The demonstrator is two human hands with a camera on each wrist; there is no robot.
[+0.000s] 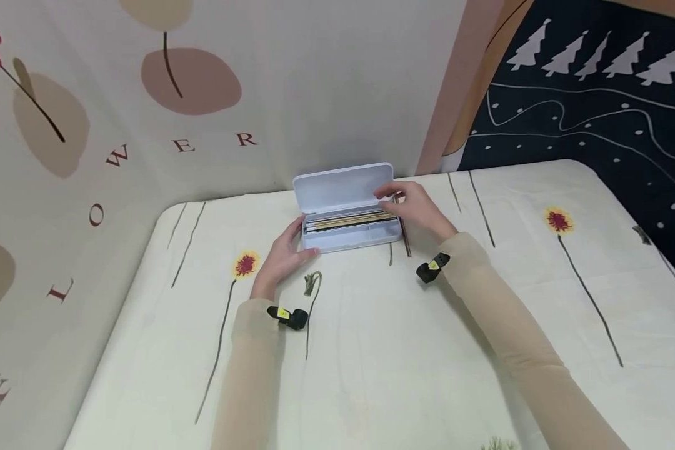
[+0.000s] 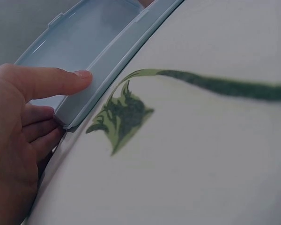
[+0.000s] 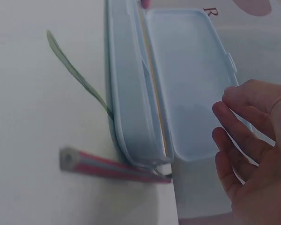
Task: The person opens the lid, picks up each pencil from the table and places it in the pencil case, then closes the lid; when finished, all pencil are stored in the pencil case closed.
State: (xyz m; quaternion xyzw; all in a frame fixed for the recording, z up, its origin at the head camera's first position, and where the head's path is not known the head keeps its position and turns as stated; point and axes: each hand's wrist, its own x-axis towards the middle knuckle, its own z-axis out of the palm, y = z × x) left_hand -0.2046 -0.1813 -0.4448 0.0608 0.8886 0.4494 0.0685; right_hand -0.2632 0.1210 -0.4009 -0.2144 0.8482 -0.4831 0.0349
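Observation:
A pale blue pencil case (image 1: 360, 244) lies on the table with its lid (image 1: 337, 189) raised. Several long, thin pencils (image 1: 349, 220) lie along the back of its tray. At the case's left end, my left hand (image 1: 283, 259) grips the corner, thumb on the front wall and the other fingers round the end. Beside the lid's right part is my right hand (image 1: 419, 207), its fingers loosely bent with nothing between them. A red and grey striped pencil (image 3: 107, 168) lies just off the case's right end.
The white tablecloth (image 1: 382, 350) carries printed flowers and stems. Right behind the case hangs a pale curtain (image 1: 326, 94) with printed letters. A dark cloth with white trees (image 1: 574, 119) hangs at the back right. Small black cameras sit on both wrists.

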